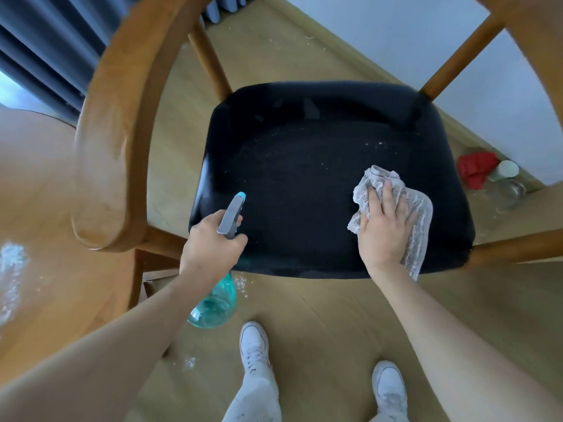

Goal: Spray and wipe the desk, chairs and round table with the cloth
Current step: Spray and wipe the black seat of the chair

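Pressing flat on the crumpled grey-and-white woven cloth [414, 220], the right hand [385, 229] keeps its fingers straight and spread at the right of the frame, pinning the rag to the black padded chair seat [304, 166]. The cloth looks soft and limp, so a broad palm likely drags it better than a pinch. Left of centre, the left hand [210, 242] curls round the neck of the translucent teal plastic spray bottle [216, 300], grey nozzle aimed at the seat; it seems light and hard, possibly slippery when wet. Pale specks dot the fabric. A curved wooden chair arm [106, 147] fills the upper left.
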The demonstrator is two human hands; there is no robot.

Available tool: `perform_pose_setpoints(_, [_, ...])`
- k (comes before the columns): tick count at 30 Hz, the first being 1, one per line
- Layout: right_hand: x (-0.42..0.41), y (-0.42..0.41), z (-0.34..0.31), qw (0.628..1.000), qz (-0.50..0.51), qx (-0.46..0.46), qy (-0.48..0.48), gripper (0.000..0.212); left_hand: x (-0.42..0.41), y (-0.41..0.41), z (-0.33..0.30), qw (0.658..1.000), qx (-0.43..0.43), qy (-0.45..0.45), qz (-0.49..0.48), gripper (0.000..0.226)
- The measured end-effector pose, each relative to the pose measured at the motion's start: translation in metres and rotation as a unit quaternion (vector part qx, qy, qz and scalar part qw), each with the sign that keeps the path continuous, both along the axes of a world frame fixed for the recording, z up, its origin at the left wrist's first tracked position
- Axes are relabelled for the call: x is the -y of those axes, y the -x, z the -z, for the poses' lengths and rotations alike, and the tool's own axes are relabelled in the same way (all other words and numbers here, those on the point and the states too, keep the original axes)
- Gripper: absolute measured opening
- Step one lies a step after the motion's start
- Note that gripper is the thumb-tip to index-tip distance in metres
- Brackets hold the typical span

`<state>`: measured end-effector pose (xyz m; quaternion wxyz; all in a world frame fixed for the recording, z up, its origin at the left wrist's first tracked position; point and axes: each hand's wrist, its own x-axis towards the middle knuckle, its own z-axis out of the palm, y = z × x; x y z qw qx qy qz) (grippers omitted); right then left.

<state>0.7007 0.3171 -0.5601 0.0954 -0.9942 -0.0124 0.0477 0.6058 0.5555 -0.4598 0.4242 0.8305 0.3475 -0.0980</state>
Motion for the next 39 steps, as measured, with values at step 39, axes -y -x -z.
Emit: perform_pose_setpoints(39, [0.087, -0.003, 0.001, 0.993, -0.116, 0.007, 0.031, 0.047, 0.111, -0.001, -0.001, 1.0, 0.026, 0.011, 0.006, 0.03])
